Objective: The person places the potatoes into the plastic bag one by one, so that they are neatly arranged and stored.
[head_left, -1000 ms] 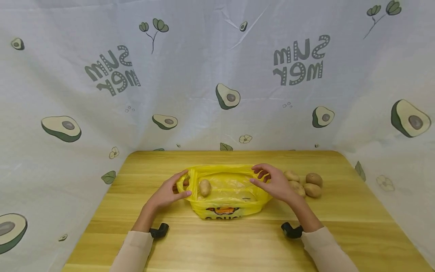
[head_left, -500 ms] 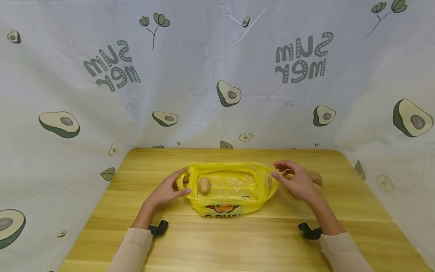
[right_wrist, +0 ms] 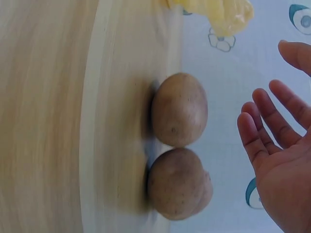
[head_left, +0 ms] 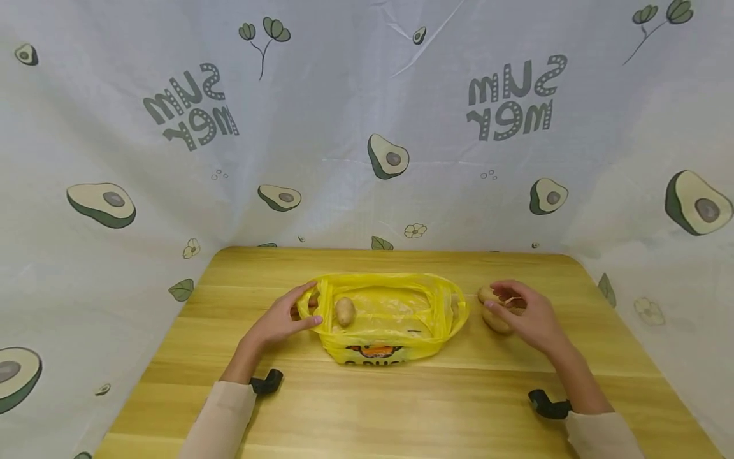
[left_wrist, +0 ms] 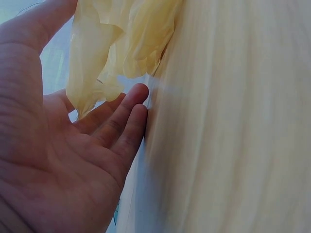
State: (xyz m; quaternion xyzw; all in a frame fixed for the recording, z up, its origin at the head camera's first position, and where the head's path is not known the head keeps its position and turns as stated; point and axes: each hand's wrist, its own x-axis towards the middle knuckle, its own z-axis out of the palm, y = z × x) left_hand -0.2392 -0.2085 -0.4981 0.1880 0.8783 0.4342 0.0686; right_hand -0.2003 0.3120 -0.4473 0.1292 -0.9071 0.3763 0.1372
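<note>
A yellow plastic bag (head_left: 381,347) with a printed front stands on the table, its mouth spread wide. One potato (head_left: 345,312) lies inside, toward the left. At the bag's left handle, my left hand (head_left: 281,320) touches the plastic with thumb and fingers spread apart. In the left wrist view the yellow plastic (left_wrist: 141,41) hangs between thumb and fingers, which are only slightly bent. My right hand (head_left: 530,319) is over the loose potatoes (head_left: 496,319) right of the bag and hides some of them. The right wrist view shows its fingers apart from the nearest potato (right_wrist: 180,109).
The wooden table (head_left: 367,408) ends at a white curtain (head_left: 321,127) with avocado prints, which also runs along both sides. Black wrist mounts (head_left: 549,405) stick out inward from both wrists.
My right hand has moved right, from the bag's right side to over the loose potatoes. The bag's right handle now stands free. My left hand has stayed at the left handle.
</note>
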